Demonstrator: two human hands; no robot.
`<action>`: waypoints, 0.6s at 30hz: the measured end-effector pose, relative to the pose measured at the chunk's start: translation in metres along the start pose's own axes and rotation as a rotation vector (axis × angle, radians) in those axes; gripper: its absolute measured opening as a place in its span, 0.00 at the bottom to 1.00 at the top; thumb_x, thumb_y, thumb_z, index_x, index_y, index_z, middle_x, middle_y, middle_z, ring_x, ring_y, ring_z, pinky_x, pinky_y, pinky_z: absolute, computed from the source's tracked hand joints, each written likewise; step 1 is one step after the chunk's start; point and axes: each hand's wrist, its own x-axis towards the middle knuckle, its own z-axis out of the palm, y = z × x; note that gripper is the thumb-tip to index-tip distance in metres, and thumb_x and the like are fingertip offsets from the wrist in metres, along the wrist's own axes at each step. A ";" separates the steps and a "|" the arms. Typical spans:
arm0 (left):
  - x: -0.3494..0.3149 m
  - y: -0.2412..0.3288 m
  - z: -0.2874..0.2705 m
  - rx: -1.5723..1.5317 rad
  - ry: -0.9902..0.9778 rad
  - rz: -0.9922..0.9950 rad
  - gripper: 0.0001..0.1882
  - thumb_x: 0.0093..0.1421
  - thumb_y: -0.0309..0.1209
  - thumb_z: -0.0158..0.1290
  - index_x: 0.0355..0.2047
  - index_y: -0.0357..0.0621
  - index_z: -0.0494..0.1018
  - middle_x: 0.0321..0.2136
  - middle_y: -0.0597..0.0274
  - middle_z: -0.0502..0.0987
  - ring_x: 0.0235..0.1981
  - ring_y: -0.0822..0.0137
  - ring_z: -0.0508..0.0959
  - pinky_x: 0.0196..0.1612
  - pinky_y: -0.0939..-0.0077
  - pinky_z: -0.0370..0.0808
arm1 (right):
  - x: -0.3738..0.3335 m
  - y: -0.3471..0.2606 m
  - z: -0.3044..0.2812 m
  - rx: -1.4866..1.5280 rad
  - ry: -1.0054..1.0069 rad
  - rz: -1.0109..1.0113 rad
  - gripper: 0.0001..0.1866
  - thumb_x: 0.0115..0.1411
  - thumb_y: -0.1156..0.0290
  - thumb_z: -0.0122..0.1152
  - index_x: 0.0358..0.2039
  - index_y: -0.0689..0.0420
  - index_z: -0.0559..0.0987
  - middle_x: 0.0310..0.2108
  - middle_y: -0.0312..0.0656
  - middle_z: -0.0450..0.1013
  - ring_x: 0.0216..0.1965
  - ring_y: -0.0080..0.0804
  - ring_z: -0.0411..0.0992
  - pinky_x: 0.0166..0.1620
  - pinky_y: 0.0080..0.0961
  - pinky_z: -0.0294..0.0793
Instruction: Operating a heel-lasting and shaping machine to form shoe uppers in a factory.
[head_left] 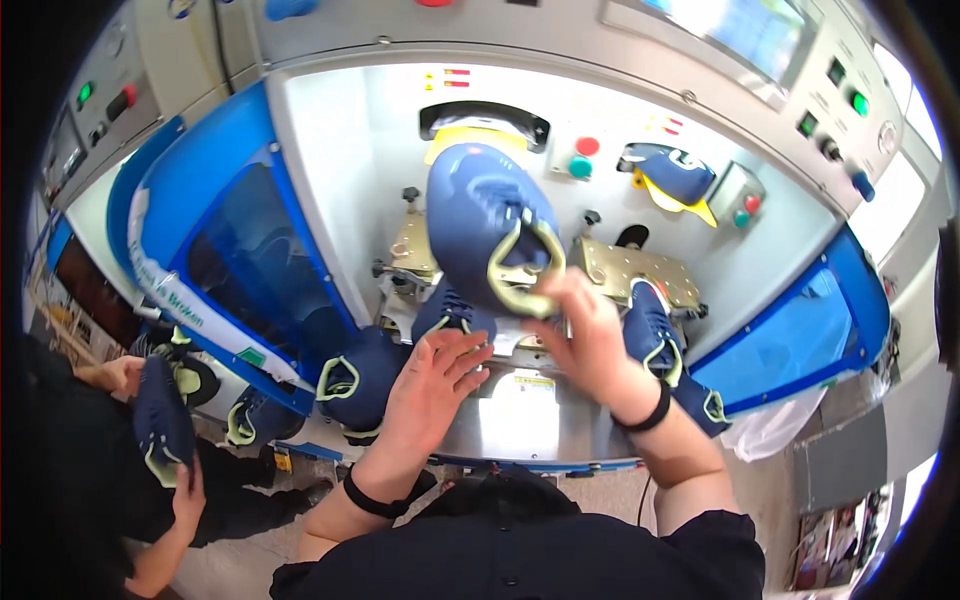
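Observation:
A navy shoe upper with a lime-edged collar (470,200) is held up in front of the machine, toe pointing away and up. My right hand (592,350) pinches its collar at the heel end. To the left, my left hand (432,385) is raised with fingers spread, holding nothing. Just beyond its fingertips sits a laced navy shoe (445,308), partly hidden by the raised upper. Another laced navy shoe (648,318) stands at the right station, beyond my right wrist. At the back right, a navy upper (678,172) is fitted over a yellow form.
Navy uppers lie at the ledge's left (365,378) and right (705,405). Blue doors flank the machine, left (262,250) and right (790,330). Brass-coloured clamp plates (635,272) stand inside. At far left, a co-worker holds a navy shoe (163,415).

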 end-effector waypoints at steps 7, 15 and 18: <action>-0.038 0.000 -0.027 0.039 0.152 -0.031 0.16 0.72 0.42 0.38 0.47 0.44 0.67 0.48 0.52 0.74 0.52 0.55 0.74 0.54 0.58 0.72 | 0.131 0.122 0.060 -0.180 0.041 0.059 0.20 0.55 0.62 0.68 0.41 0.61 0.73 0.39 0.54 0.74 0.39 0.52 0.75 0.43 0.38 0.74; -0.065 0.007 -0.051 0.009 0.252 -0.055 0.11 0.71 0.36 0.44 0.46 0.45 0.68 0.45 0.57 0.76 0.48 0.63 0.77 0.49 0.67 0.74 | 0.129 0.174 0.097 -0.774 0.147 -0.346 0.20 0.60 0.61 0.60 0.49 0.60 0.77 0.46 0.55 0.74 0.45 0.52 0.73 0.48 0.43 0.72; -0.070 0.006 -0.054 0.030 0.273 -0.108 0.13 0.68 0.41 0.50 0.45 0.45 0.68 0.41 0.60 0.76 0.43 0.68 0.77 0.45 0.72 0.74 | 0.071 0.161 0.097 -0.565 0.398 0.158 0.26 0.65 0.66 0.53 0.59 0.68 0.66 0.61 0.57 0.63 0.61 0.53 0.62 0.64 0.42 0.59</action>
